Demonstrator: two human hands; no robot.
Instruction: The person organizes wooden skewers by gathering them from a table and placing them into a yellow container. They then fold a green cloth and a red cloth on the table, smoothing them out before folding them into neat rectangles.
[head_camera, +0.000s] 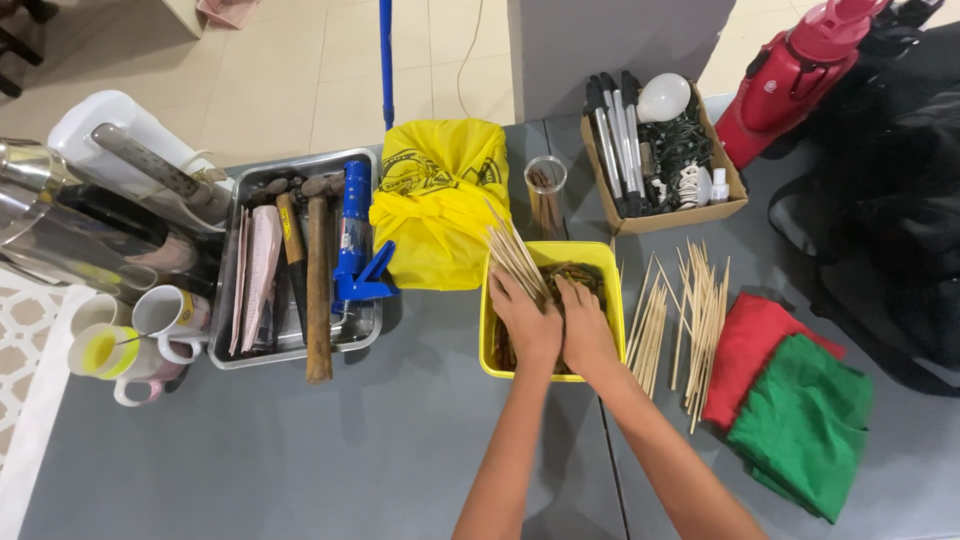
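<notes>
Both my hands are inside a yellow square tub in the middle of the grey table. My left hand grips a bundle of thin wooden skewers that fans up and to the left over the tub's rim. Beside it, my right hand presses down into the dark tangled stuff in the tub; whether it holds any of it is hidden. More skewers lie loose on the table just right of the tub.
A knotted yellow bag sits behind the tub beside a clear jar. At left, a metal tray holds hammers and a blue tool, with mugs beside it. A cardboard box, red cloth and green cloth lie right.
</notes>
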